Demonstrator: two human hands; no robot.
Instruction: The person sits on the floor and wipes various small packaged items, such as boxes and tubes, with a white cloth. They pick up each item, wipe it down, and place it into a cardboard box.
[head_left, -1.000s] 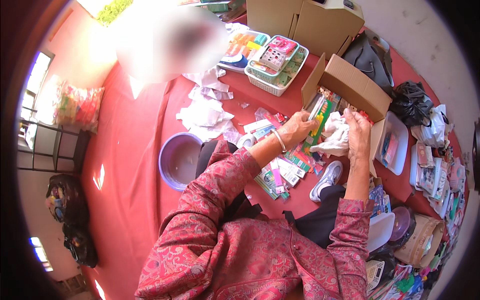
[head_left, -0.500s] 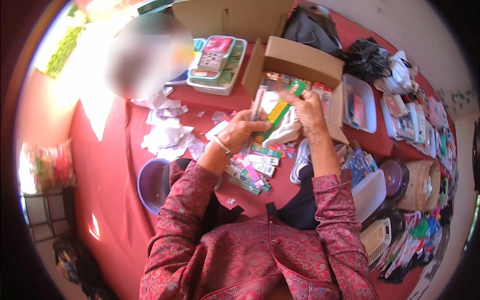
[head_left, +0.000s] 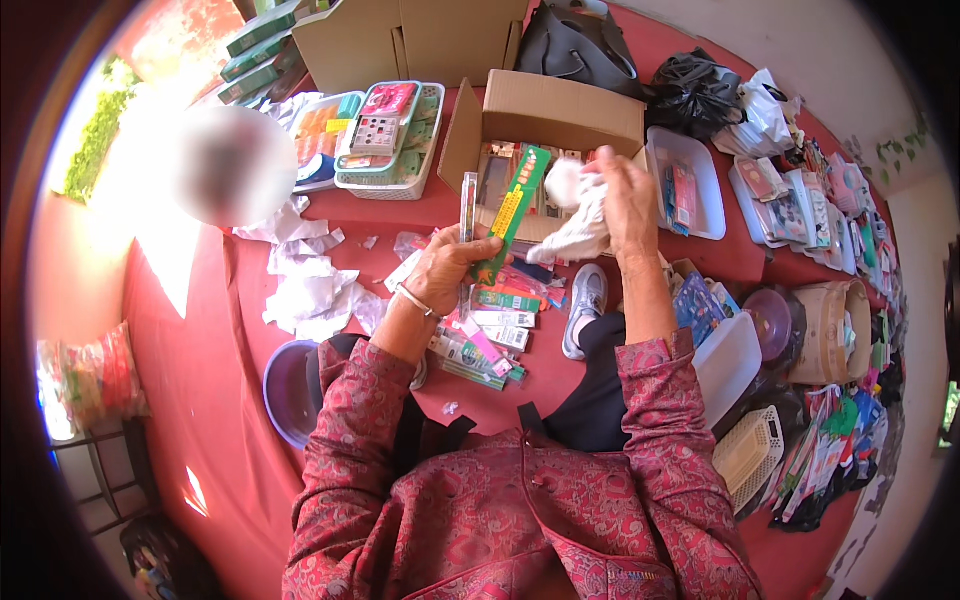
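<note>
Left hand (head_left: 447, 268) is closed on two narrow things at once: a flat green and yellow pack (head_left: 513, 210), which leans with its upper end to the right, and a slim clear pack (head_left: 467, 205), which stands almost upright beside it. Both stick up above the fingers, in front of an open cardboard box (head_left: 565, 105). On the left wrist there is a pale bracelet (head_left: 415, 300).

Right hand (head_left: 632, 205) is raised at the right side of the box opening, and its fingers are clamped on a white cloth (head_left: 580, 225). This cloth hangs down to the left, toward the green and yellow pack; whether they touch, I cannot tell. The two hands are apart from each other.

Inside the box lie small packages, partly hidden. Below the hands, between the legs, more narrow packs (head_left: 480, 355) are spread on the red cover (head_left: 215, 410), near a grey shoe (head_left: 586, 305). To their left is a heap of torn white paper (head_left: 318, 300), and nearer to the body a purple basin (head_left: 267, 395). Just beside the box, on the right, a clear tub (head_left: 702, 165) contains some packets.
</note>
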